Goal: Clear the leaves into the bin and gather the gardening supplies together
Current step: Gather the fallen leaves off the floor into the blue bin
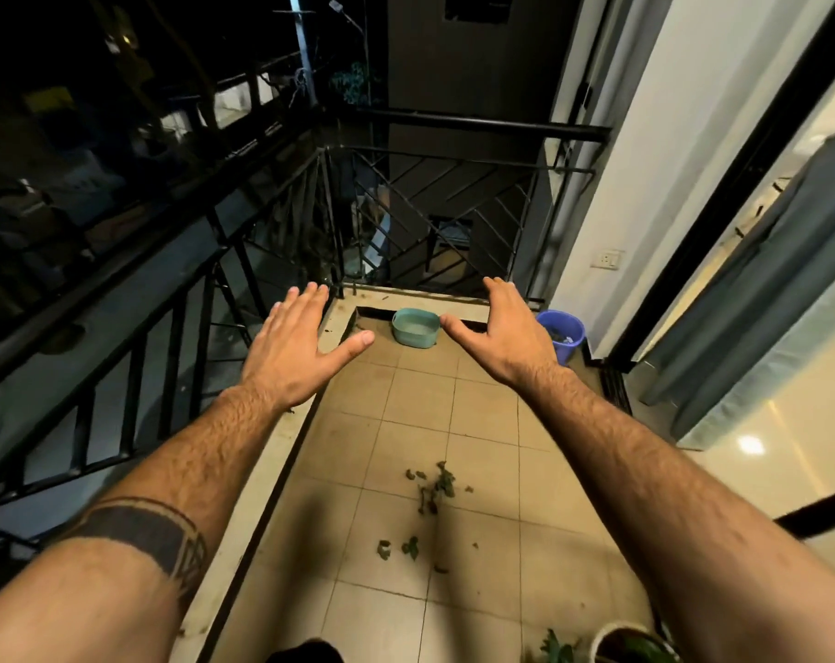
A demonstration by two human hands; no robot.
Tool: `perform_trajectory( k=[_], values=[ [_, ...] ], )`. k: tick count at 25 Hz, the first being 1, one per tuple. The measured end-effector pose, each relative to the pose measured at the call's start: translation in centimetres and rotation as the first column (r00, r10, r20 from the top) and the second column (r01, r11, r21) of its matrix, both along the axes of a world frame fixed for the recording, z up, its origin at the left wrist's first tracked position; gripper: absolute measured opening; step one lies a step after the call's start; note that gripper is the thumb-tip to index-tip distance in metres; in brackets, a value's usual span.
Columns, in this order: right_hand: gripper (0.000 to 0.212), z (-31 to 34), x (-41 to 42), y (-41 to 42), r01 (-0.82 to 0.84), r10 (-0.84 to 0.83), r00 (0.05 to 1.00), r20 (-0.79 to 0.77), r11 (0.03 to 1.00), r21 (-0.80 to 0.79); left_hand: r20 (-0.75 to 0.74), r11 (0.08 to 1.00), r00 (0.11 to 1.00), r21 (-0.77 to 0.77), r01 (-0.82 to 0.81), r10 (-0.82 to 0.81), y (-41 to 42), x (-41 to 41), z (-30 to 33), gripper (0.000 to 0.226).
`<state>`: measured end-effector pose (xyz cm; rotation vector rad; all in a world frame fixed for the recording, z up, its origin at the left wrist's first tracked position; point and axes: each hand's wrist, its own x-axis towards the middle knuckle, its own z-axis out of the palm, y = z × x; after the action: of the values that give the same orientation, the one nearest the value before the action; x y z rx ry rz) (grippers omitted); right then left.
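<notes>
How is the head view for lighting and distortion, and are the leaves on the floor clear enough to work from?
Head view: warm indoor light covers the tiled floor, dark beyond the railing; wide-angle bend at the edges; a glare spot at right; leaves visible but soft; both hands, left hand and right hand, are sharp.

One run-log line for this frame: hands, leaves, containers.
left hand open, empty | right hand open, empty | leaves scattered on tiles | teal tub, blue bucket at far end
</notes>
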<state>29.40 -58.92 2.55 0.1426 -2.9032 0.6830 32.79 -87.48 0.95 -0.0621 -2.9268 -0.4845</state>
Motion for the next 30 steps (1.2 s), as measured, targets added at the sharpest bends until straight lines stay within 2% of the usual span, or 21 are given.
perform_trajectory(
  k=[6,8,14,19,23,27,30],
  values=[
    [0.099,-1.5,4.4,0.6,0.215,-0.215,0.976,0.032,0.977,0.01,0.051,0.988,0.987,0.0,0.151,-0.151,-0.7,0.4,-1.7,0.117],
    [0.093,-1.9,5.9,0.0,0.293,-0.291,0.956,0.048,0.956,-0.031,0.061,0.976,0.974,0.005,0.217,-0.217,-1.6,0.7,-2.3,0.116],
    [0.094,-3.1,10.3,-5.0,0.417,-0.41,0.907,0.094,0.905,-0.08,0.115,0.945,0.939,0.076,0.317,-0.324,-5.9,2.0,-4.6,0.116],
    [0.086,-4.5,12.9,-6.3,0.456,-0.45,0.886,0.115,0.889,-0.032,0.177,0.928,0.912,0.125,0.352,-0.37,-6.7,3.1,-7.0,0.119],
    [0.085,-6.0,11.7,-5.4,0.487,-0.48,0.858,0.184,0.874,0.01,0.221,0.935,0.91,0.146,0.324,-0.35,-6.4,3.3,-8.9,0.116],
    [0.077,-7.7,9.3,-3.4,0.453,-0.45,0.87,0.204,0.891,0.034,0.24,0.953,0.923,0.12,0.28,-0.301,-5.2,2.2,-9.9,0.113],
    [0.067,-9.0,7.3,-0.6,0.372,-0.367,0.902,0.227,0.928,0.02,0.228,0.969,0.943,0.086,0.23,-0.244,-2.6,1.1,-10.5,0.115]
  ],
)
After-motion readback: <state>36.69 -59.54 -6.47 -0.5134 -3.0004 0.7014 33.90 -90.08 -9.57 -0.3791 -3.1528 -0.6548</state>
